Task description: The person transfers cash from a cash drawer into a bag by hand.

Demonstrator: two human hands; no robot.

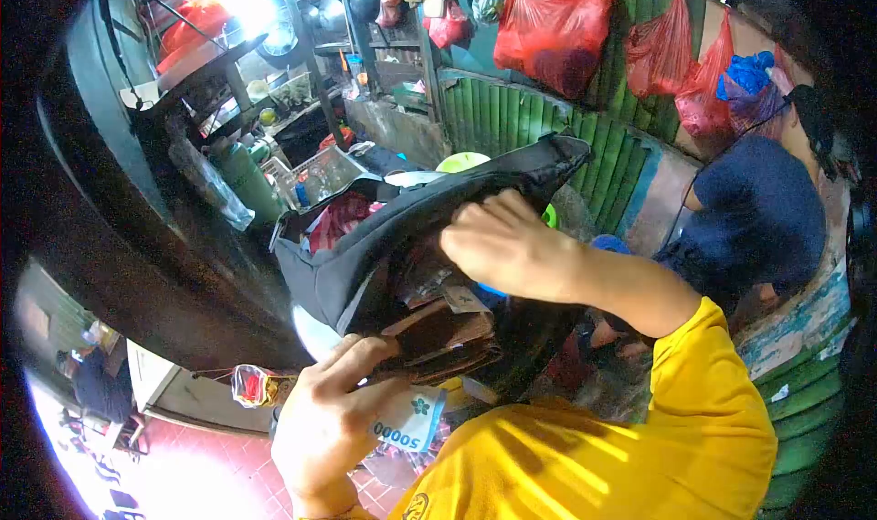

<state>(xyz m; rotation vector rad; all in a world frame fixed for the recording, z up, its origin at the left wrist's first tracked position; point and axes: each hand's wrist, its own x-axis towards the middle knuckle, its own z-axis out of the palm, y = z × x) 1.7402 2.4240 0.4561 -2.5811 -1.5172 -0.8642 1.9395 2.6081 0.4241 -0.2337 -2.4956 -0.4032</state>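
Firmly, left hand (324,424) clasps wallet (443,337); right hand (507,246) enters bag (384,237).

The left hand (329,419) grips a brown wallet (448,337) and a folded banknote (408,417) against the underside of an open black waist bag (384,237). The right hand (507,246), in a yellow sleeve (703,401), reaches its fingers into the bag. Red plastic bags (553,26) hang on the green wall (539,127); a person in dark blue (763,214) sits nearby.

Right hand (512,246) fingertips hidden inside black bag (365,246).
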